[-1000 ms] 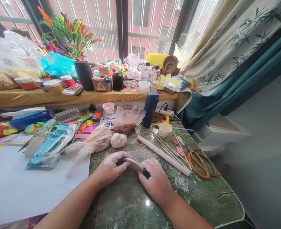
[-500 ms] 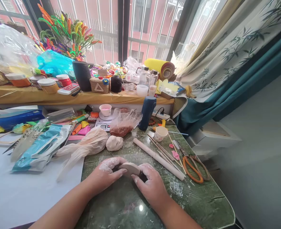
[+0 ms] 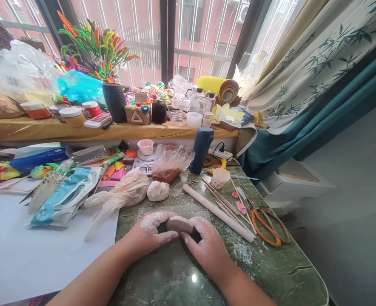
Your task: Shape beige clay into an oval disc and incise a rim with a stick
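Change: flat beige dough piece [image 3: 179, 224] remains pinched; grip unchanged.
Left hand [image 3: 152, 231]: grasping piece.
Right hand [image 3: 207, 246]: grasping piece.
Count: one white dough ball [image 3: 158, 191], one wooden rolling pin [image 3: 218, 212].

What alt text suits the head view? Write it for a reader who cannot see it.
A flour-dusted left hand and right hand hold a flattened dough piece between their fingertips at a green marbled table. Nearby lie a dough ball, a wooden rolling pin and orange-handled scissors, amid craft clutter below a window.
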`<action>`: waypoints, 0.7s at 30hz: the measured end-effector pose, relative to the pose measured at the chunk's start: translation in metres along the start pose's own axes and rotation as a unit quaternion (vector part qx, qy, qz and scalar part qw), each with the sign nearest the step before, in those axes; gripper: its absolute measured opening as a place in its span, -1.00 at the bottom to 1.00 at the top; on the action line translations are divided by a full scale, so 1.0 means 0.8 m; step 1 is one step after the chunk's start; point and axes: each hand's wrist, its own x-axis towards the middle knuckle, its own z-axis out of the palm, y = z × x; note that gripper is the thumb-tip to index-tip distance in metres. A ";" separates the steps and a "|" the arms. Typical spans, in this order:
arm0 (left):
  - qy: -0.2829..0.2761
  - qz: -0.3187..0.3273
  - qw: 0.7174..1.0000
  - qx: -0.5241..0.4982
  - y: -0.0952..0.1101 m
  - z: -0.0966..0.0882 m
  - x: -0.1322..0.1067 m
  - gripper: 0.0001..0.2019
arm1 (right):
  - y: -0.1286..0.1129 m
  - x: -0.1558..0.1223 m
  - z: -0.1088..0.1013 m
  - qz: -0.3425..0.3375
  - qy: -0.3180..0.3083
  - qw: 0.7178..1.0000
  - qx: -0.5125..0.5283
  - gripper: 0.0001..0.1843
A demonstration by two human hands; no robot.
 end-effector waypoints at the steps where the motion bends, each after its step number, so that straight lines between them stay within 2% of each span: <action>1: 0.002 0.002 1.000 0.000 0.000 0.000 0.000 -0.77 | 0.001 0.000 0.000 -0.003 -0.004 1.000 0.000 -0.96; 4: 0.005 -0.001 1.000 0.001 -0.001 0.002 0.002 -0.85 | 0.004 0.000 0.000 -0.019 -0.004 1.000 0.011 -0.97; 9: 0.010 -0.003 1.000 -0.001 -0.001 0.003 0.002 -0.81 | 0.004 -0.003 0.000 -0.026 0.014 0.999 -0.016 -0.92; 15: 0.039 -0.014 0.999 -0.001 -0.001 0.004 0.001 -0.73 | 0.006 -0.003 0.000 -0.002 0.015 1.000 -0.016 -0.93; 18: 0.047 -0.016 0.999 0.017 0.000 0.004 0.002 -0.79 | 0.007 0.000 -0.003 0.029 0.024 0.999 0.004 -0.93; 21: 0.061 0.002 0.997 0.036 -0.003 0.004 0.003 -0.82 | 0.004 0.003 -0.004 0.050 0.007 0.999 0.000 -0.95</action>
